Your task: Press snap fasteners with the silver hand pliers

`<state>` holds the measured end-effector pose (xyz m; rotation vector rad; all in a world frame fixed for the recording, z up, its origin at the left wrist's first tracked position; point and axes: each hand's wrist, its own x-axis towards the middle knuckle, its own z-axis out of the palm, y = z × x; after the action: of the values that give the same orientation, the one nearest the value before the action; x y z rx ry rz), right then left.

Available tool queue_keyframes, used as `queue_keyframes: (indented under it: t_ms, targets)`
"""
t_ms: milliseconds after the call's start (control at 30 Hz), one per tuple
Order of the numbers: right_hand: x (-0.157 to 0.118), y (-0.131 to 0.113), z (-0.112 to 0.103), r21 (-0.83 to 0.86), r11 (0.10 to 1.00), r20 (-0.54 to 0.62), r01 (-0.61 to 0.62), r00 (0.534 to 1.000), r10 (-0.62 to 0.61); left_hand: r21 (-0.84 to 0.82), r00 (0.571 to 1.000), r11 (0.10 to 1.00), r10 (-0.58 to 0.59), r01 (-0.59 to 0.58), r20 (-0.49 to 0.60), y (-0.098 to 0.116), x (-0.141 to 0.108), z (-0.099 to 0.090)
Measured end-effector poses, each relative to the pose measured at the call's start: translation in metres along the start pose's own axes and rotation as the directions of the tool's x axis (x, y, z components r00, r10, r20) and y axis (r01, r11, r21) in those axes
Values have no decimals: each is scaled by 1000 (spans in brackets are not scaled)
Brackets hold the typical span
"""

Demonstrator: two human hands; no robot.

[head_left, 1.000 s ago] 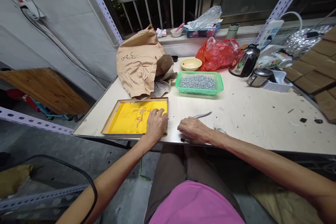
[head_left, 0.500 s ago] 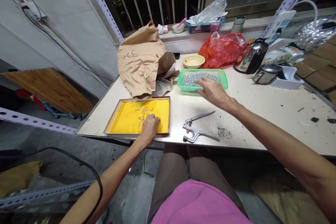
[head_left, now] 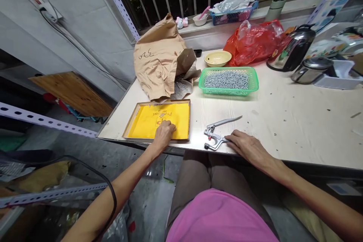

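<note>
My left hand rests over a shallow box lined with yellow printed material. Its fingers are curled together, and whatever they hold is hidden. A few small metal pieces lie on the yellow lining just beyond the fingers. At the front edge of the table, my right hand closes round the lower handle of silver snap pliers. The pliers lie on the table with their handles spread and the jaw end towards the box. Beyond them stands a green plastic basket of small metal pins.
A crumpled brown paper bag stands behind the box. Farther back are a yellow enamel bowl, a red plastic bag, a kettle and a steel cup. A black cable hangs by my left forearm.
My right hand has come from over the green basket down to the pliers and taken hold of their lower handle. My left hand stays over the box. The view has shifted slightly.
</note>
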<state>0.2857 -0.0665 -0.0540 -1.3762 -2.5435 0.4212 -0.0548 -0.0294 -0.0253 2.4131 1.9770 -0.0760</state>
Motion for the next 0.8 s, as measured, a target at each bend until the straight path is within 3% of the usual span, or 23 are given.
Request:
queue_keyframes:
  t_ms: [100,200,300,400,467,600,800]
  targets:
    - [4,-5,0,-52,998,12,-23,1000,24,-52,999,999,8,-11,-53,9,0,-8]
    - [6,-6,-5,-77,997,31,-25,999,27,-409,995,912,-73,40,-66,30,-1,-20]
    - [8,-2,-10,-140,990,36,-8,999,13,-784,973,576,-134,232,189,65,-2,-25]
    - [7,6,-12,-201,979,35,1,999,7,-872,908,257,-91,417,408,97,0,-16]
    - [5,11,-12,-214,977,31,2,1000,4,-862,878,168,-101,479,468,112,2,-6]
    - [3,16,-11,-219,976,30,-7,999,14,-821,839,174,-102,544,534,128,7,6]
    - [3,13,-16,-193,981,17,-23,1000,26,-769,810,268,-89,580,580,142,10,4]
